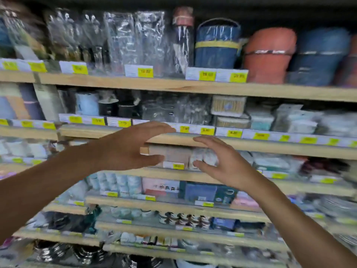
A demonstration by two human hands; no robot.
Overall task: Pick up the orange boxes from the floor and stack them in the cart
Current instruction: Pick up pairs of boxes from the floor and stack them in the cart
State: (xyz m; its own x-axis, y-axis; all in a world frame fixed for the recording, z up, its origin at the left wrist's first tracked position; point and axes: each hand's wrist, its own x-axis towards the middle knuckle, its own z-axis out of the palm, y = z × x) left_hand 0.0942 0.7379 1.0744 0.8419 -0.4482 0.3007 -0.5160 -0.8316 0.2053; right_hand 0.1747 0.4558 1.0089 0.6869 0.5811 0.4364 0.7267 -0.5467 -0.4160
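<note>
Left hand (125, 147) and right hand (224, 163): both spread, holding nothing. Behind them, shelves (193, 88) carry wrapped goods.

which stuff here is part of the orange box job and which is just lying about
Part of the job:
- bare left hand, open, holding nothing
- bare right hand, open, holding nothing
- no orange boxes or cart in view

Just there:
- light wooden shelves
- yellow price tags
- terracotta-coloured tub
- clear plastic-wrapped packs
</note>
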